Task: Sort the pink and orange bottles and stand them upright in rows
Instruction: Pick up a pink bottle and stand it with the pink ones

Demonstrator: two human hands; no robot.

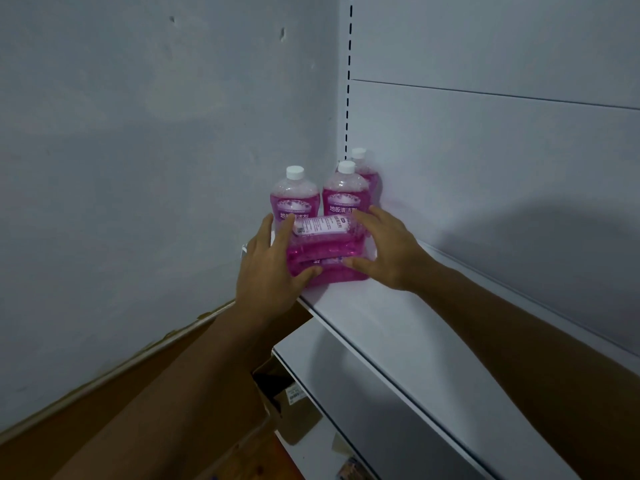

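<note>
Three pink bottles with white caps stand upright at the left end of a white shelf (398, 327): one at front left (294, 195), one beside it (345, 192), a third (367, 171) behind against the back panel. In front of them a pink bottle (323, 249) lies on its side, label up, with what looks like another pink bottle under it. My left hand (270, 268) grips its left end, thumb at the front. My right hand (384, 251) grips its right end, fingers over the top. No orange bottle is in view.
A grey wall closes off the shelf's left end. The back panel (502, 161) rises behind the shelf, with a slotted upright at its corner. Below are a lower shelf (346, 382), an open cardboard box (277, 396) and wooden floor.
</note>
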